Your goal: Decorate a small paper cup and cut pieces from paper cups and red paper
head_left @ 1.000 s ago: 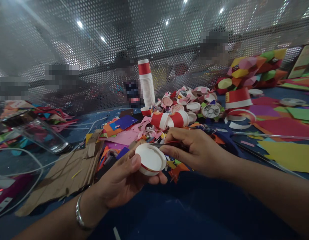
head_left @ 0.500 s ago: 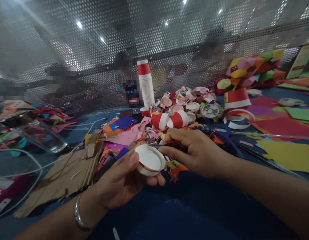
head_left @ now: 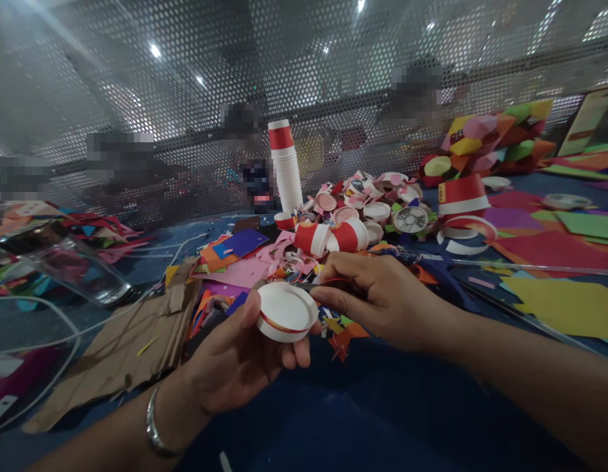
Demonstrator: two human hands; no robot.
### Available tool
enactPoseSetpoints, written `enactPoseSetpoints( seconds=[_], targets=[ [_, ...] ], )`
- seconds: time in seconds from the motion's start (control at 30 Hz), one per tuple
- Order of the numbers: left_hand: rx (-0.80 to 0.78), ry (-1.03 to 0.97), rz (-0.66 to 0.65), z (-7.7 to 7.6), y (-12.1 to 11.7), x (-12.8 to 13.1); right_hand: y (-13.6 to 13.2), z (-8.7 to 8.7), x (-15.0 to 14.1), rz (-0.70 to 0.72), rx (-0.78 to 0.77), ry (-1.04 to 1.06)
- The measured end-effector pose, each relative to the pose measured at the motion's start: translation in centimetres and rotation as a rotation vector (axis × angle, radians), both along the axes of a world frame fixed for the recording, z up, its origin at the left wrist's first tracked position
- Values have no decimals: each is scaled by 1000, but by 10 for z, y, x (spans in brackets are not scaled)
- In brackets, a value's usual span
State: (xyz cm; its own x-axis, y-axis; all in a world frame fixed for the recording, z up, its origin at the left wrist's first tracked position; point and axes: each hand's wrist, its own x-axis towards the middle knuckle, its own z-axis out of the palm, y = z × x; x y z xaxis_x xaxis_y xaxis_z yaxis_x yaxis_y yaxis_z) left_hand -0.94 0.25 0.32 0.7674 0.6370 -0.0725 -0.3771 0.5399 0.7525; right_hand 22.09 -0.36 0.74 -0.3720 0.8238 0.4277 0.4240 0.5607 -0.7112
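My left hand [head_left: 239, 347] grips the cut-off bottom of a paper cup [head_left: 285, 311], thumb on its near left rim and fingers underneath. The piece is a shallow white disc with a low wall and a thin red line, tilted toward me. My right hand [head_left: 382, 298] is closed around scissors [head_left: 306, 286]; a short dark stretch of blade reaches the cup piece's far right rim. Some red handle shows among the fingers, most of it hidden. Behind the hands lie two red-and-white paper cups [head_left: 350, 235] on their sides.
A tall stack of paper cups [head_left: 286, 167] stands at the back beside a heap of cut cup bottoms [head_left: 377, 211]. Flattened cardboard [head_left: 126, 341], a glass bottle [head_left: 82, 272] and white cables are left. Coloured paper sheets [head_left: 569, 301] and an upturned cup [head_left: 464, 195] are right.
My left hand has shifted slightly left with the cup bottom and turned it a little, showing more of its red line. The right hand stays nearly in place with the scissors.
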Motion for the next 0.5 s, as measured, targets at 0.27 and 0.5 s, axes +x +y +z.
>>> enactPoseSetpoints(
  seconds=[0.27,0.5],
  targets=[
    [6,-26,-14,-1,1,0,-1,0,0,-6,4,-5],
    [98,38,12,-3,0,2,2,1,-1,17,-49,7]
  ],
)
